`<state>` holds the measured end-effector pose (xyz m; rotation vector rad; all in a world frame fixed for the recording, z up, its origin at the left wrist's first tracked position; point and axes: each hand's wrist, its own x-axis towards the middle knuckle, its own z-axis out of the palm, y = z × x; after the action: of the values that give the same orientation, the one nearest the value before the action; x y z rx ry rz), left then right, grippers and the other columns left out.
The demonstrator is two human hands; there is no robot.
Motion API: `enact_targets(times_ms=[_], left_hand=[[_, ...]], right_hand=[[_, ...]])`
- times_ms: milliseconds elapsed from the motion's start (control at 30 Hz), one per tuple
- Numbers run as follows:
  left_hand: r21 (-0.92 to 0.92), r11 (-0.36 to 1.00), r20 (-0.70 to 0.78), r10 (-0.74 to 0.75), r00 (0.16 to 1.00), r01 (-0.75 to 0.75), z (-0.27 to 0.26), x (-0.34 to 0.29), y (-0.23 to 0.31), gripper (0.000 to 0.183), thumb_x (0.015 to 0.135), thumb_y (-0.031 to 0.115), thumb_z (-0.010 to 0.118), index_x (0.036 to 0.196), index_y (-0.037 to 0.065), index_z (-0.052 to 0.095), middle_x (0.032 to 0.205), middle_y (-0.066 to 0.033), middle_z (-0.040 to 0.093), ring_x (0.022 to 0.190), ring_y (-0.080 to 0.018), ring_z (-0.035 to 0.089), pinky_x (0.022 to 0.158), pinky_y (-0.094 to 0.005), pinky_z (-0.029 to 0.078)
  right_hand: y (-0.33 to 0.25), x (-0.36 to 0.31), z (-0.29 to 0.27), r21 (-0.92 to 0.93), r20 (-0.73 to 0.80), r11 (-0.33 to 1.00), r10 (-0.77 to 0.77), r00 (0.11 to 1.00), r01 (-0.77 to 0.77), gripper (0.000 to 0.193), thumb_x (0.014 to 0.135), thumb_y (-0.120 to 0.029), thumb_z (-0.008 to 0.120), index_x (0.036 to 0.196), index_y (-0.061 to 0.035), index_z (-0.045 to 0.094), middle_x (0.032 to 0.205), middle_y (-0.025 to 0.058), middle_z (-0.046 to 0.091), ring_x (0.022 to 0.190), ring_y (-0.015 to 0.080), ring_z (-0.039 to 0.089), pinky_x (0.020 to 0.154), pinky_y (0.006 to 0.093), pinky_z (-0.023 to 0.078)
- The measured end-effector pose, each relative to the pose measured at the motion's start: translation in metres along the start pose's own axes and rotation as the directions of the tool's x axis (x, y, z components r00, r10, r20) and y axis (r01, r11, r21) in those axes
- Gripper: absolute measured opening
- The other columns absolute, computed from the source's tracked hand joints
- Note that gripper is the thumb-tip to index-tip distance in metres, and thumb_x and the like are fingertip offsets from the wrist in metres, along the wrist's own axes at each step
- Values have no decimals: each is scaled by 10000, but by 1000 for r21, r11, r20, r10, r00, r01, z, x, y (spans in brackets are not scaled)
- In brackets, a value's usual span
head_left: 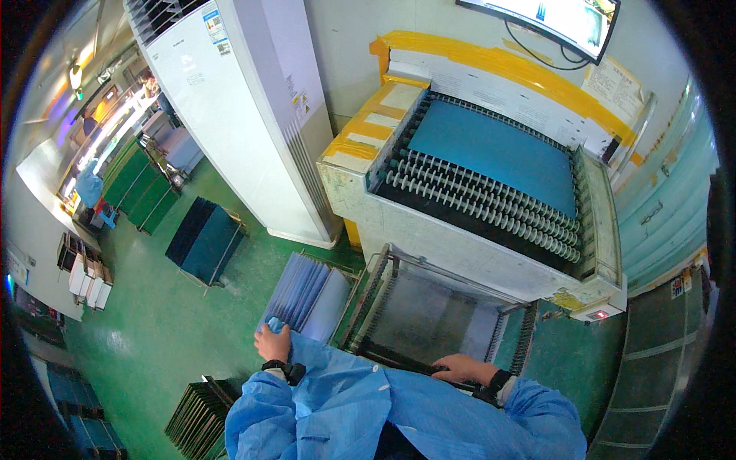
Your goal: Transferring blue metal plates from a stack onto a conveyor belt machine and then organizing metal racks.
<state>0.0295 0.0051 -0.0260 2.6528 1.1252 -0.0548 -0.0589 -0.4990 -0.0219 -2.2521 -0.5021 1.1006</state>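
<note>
My left hand [273, 343] is closed at the near end of a rack of upright pale sheets [308, 290]. A small light-blue piece [274, 325] shows at its fingertips; what exactly the fingers grip is hard to make out. My right hand [466, 369] is bent over the near bar of an open metal frame rack [399, 360], its fingers partly hidden. Toothed strips run along the sides of this rack, and a translucent grey panel [429, 310] shows inside it. Both wrists wear black bands below light-blue sleeves.
Beyond the rack stands a roller machine [468, 249] with a blue board [491, 149] on its rollers. A tall white air conditioner [238, 115] stands left of it. Racks of dark panels [203, 241] stand on the green floor [146, 337]. A screen [552, 23] hangs above.
</note>
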Motion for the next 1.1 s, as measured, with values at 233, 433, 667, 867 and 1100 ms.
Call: enact_targets(times_ms=[233, 433, 667, 867, 1100], left_hand=[[-4, 1000, 5, 1, 1000, -1, 2, 3, -4, 736, 752, 510, 735, 1325, 82, 564, 1346, -211, 505, 1199, -444, 509, 949, -526, 486], [-7, 1000, -13, 8, 1000, -8, 2, 3, -4, 731, 752, 510, 729, 1320, 79, 569, 1311, -212, 519, 1174, -445, 521, 948, -527, 484], [-11, 999, -51, 34, 998, -35, 9, 8, -9, 714, 744, 505, 733, 1295, 77, 582, 1276, -214, 532, 1161, -441, 527, 936, -528, 488], [-10, 999, -51, 35, 998, -36, 8, 6, -8, 764, 741, 568, 757, 1290, 71, 568, 1240, -241, 544, 1153, -459, 533, 935, -533, 479], [5, 999, -44, 36, 998, -35, 9, 7, -7, 696, 740, 495, 746, 1281, 86, 589, 1265, -209, 535, 1151, -431, 535, 928, -528, 491]], right_hand=[[25, 5, 14, 230, -58, 973, 31, 998, -17, 581, 925, -528, 593, 1267, -61, 639, 1239, 195, 650, 1156, 354, 609, 969, 418, 481], [9, 0, 16, 24, -151, 999, -39, 988, 43, 435, 973, -411, 544, 1191, -55, 666, 1155, 197, 667, 1067, 372, 629, 901, 433, 508], [7, -3, 21, -86, -183, 994, -76, 980, 61, 356, 965, -328, 543, 1190, -75, 655, 1143, 186, 662, 1063, 375, 624, 882, 454, 512], [14, 1, 21, -75, -120, 997, -7, 993, -2, 370, 931, -269, 575, 1260, -107, 621, 1211, 171, 642, 1116, 373, 606, 918, 467, 499], [21, 4, 29, -35, -129, 999, 35, 991, -40, 390, 928, -260, 558, 1286, -113, 611, 1251, 163, 635, 1138, 371, 604, 941, 474, 496]])
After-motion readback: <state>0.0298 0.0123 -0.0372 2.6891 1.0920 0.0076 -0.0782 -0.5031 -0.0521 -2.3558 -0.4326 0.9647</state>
